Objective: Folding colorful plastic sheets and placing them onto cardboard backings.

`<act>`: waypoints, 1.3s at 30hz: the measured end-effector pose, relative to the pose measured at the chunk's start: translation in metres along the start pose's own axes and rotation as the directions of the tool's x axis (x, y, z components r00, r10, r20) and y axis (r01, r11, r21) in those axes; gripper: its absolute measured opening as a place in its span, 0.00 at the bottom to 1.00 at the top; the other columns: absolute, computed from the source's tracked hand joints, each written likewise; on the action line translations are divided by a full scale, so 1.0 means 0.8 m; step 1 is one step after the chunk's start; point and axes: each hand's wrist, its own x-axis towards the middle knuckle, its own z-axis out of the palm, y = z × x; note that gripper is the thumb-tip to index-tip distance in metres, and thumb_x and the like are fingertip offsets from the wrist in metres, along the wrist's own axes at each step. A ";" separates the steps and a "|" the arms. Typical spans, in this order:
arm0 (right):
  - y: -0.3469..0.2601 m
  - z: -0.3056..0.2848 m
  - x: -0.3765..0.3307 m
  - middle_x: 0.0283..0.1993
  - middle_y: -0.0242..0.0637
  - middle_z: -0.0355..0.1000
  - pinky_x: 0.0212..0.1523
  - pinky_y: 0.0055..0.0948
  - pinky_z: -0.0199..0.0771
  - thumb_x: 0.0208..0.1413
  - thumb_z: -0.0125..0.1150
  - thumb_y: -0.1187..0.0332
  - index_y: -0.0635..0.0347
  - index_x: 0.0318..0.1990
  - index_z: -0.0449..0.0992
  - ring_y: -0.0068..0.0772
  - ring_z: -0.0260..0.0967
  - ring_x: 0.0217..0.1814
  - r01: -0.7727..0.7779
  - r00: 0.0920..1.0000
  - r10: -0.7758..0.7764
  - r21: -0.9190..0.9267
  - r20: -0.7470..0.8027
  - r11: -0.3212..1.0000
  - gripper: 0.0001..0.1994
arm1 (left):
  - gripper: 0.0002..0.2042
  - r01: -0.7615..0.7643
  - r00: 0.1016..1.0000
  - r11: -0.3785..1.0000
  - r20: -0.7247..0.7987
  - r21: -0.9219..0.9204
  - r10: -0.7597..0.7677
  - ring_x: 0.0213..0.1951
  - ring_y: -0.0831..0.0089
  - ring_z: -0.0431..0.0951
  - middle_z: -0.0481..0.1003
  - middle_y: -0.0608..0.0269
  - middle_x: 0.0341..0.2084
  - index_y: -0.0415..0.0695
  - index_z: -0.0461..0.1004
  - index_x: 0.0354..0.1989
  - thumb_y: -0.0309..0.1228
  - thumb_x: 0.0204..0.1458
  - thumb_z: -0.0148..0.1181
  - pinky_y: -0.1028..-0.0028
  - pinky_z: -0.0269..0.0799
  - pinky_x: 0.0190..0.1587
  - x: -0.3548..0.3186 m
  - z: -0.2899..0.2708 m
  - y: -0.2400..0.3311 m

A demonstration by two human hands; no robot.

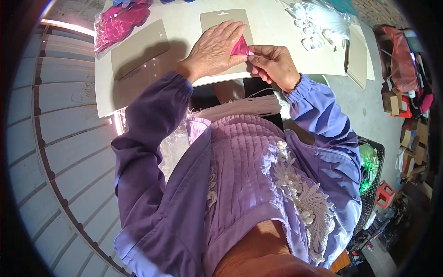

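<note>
White table (277, 27); bagged bundle (123, 23) leftward; left hand (214, 50), pink piece (239, 46) partly hiding card (214, 19).

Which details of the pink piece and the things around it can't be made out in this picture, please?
All in the head view:
- Full shape of the pink piece: partly covered by the left hand.
- Middle of the grey card beneath: hidden by the same hand.
- Blue item at top left: cut off by the upper edge.
- Contents of the clear packets: lost in glare.
</note>
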 end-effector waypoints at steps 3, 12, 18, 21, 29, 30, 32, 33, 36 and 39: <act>0.000 -0.002 0.001 0.21 0.35 0.72 0.13 0.15 0.60 0.60 0.56 0.74 0.72 0.44 0.77 0.16 0.62 0.15 -0.045 0.999 0.044 0.037 0.021 0.998 0.10 | 0.39 -0.002 1.000 1.000 0.010 0.018 0.002 0.69 0.58 0.52 0.55 0.53 0.66 0.45 0.50 0.69 0.53 0.55 0.55 0.58 0.49 0.69 0.001 0.003 0.000; 0.011 -0.038 0.030 0.24 0.37 0.73 0.12 0.14 0.56 0.61 0.53 0.76 0.74 0.50 0.73 0.16 0.60 0.15 -0.330 0.938 0.257 0.369 0.234 0.869 0.12 | 0.36 -0.071 0.994 0.997 0.088 0.006 0.070 0.70 0.61 0.49 0.51 0.60 0.69 0.53 0.49 0.71 0.55 0.57 0.50 0.57 0.45 0.71 0.009 0.011 -0.004; 0.012 -0.052 0.017 0.27 0.39 0.74 0.16 0.17 0.64 0.61 0.53 0.77 0.72 0.50 0.74 0.19 0.64 0.19 -0.157 0.978 0.143 0.087 0.153 0.984 0.12 | 0.37 -0.065 0.994 0.997 0.096 0.043 0.061 0.70 0.61 0.49 0.51 0.60 0.69 0.53 0.50 0.70 0.55 0.55 0.51 0.57 0.44 0.71 0.012 0.012 -0.003; 0.033 -0.047 0.013 0.31 0.39 0.76 0.26 0.23 0.73 0.60 0.54 0.76 0.67 0.47 0.77 0.24 0.71 0.27 0.554 0.773 -0.622 -0.606 0.120 0.571 0.10 | 0.37 -0.064 0.995 0.997 0.078 0.047 0.061 0.70 0.61 0.50 0.52 0.60 0.69 0.52 0.51 0.70 0.55 0.55 0.52 0.57 0.44 0.70 0.016 0.012 -0.004; 0.028 -0.043 0.014 0.31 0.35 0.75 0.32 0.23 0.72 0.59 0.55 0.76 0.65 0.44 0.79 0.21 0.70 0.30 0.499 0.703 -0.690 -0.812 0.175 0.302 0.09 | 0.37 -0.037 0.999 0.996 0.021 0.075 0.035 0.69 0.63 0.52 0.56 0.61 0.67 0.49 0.54 0.69 0.58 0.55 0.50 0.59 0.45 0.70 0.025 0.011 0.007; 0.026 -0.044 0.013 0.31 0.35 0.75 0.32 0.23 0.72 0.59 0.55 0.76 0.65 0.44 0.79 0.21 0.70 0.30 0.499 0.702 -0.691 -0.812 0.175 0.302 0.09 | 0.37 -0.030 1.000 0.995 0.005 0.093 0.030 0.69 0.63 0.53 0.57 0.62 0.67 0.49 0.55 0.68 0.59 0.55 0.49 0.60 0.46 0.69 0.026 0.011 0.008; 0.020 -0.045 0.009 0.28 0.33 0.71 0.29 0.22 0.69 0.60 0.54 0.77 0.68 0.46 0.77 0.20 0.65 0.26 0.378 0.893 -0.446 -0.638 0.059 0.671 0.10 | 0.37 -0.030 1.000 0.995 0.005 0.090 0.030 0.69 0.64 0.53 0.57 0.63 0.67 0.49 0.55 0.68 0.59 0.55 0.49 0.60 0.46 0.69 0.026 0.012 0.007; 0.019 -0.046 0.008 0.27 0.31 0.70 0.28 0.21 0.67 0.61 0.53 0.77 0.69 0.47 0.77 0.19 0.63 0.25 0.270 0.955 -0.295 -0.518 0.036 0.812 0.10 | 0.37 -0.028 1.000 0.996 0.003 0.089 0.028 0.69 0.64 0.53 0.57 0.63 0.67 0.49 0.55 0.68 0.58 0.55 0.50 0.60 0.46 0.69 0.025 0.012 0.006; 0.025 -0.047 0.010 0.26 0.30 0.67 0.25 0.20 0.64 0.62 0.51 0.77 0.72 0.50 0.74 0.18 0.60 0.23 0.207 0.978 -0.197 -0.219 0.065 0.954 0.12 | 0.37 -0.024 1.000 0.996 -0.002 0.087 0.024 0.69 0.65 0.53 0.57 0.64 0.67 0.49 0.55 0.68 0.58 0.55 0.50 0.60 0.46 0.69 0.024 0.010 0.005; 0.027 -0.045 0.007 0.25 0.30 0.66 0.24 0.19 0.61 0.63 0.50 0.78 0.74 0.53 0.71 0.17 0.59 0.22 0.158 0.985 -0.155 -0.034 0.081 0.987 0.13 | 0.37 -0.017 1.000 0.996 -0.008 0.086 0.018 0.69 0.65 0.53 0.58 0.65 0.66 0.49 0.55 0.68 0.58 0.55 0.50 0.60 0.46 0.69 0.024 0.009 0.007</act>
